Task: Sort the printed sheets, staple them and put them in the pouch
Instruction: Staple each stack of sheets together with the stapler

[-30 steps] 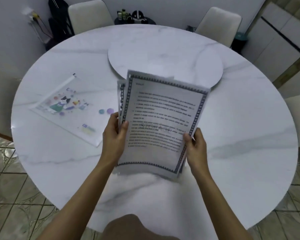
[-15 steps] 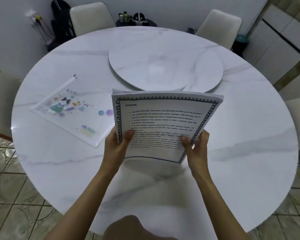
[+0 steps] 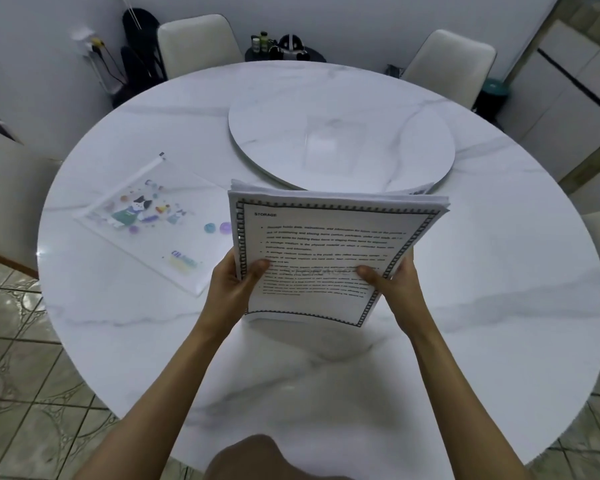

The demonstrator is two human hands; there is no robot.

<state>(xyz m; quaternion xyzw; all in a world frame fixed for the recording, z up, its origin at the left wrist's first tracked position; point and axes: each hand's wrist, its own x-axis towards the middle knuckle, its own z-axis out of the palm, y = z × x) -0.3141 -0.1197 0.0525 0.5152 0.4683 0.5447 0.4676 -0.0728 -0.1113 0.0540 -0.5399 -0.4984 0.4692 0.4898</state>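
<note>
I hold a stack of printed sheets [image 3: 329, 237] with a black patterned border above the table, top page headed "STORAGE". My left hand [image 3: 234, 289] grips the stack's lower left edge, thumb on the page. My right hand [image 3: 394, 287] grips the lower right edge, thumb on top. The sheets' far edges look roughly squared. A clear zip pouch [image 3: 146, 216] with cartoon cat prints lies flat on the table to the left of the stack. I see no stapler.
The round white marble table [image 3: 499, 271] has a raised turntable [image 3: 340, 140] at its centre, just beyond the sheets. White chairs [image 3: 198, 43] stand around the far side. A small dark side table with bottles [image 3: 284, 50] is by the wall.
The stack has tipped from steeply upright and fanned to a flatter tilt with edges aligned. Both hands slid along the lower sides and keep their grip.
</note>
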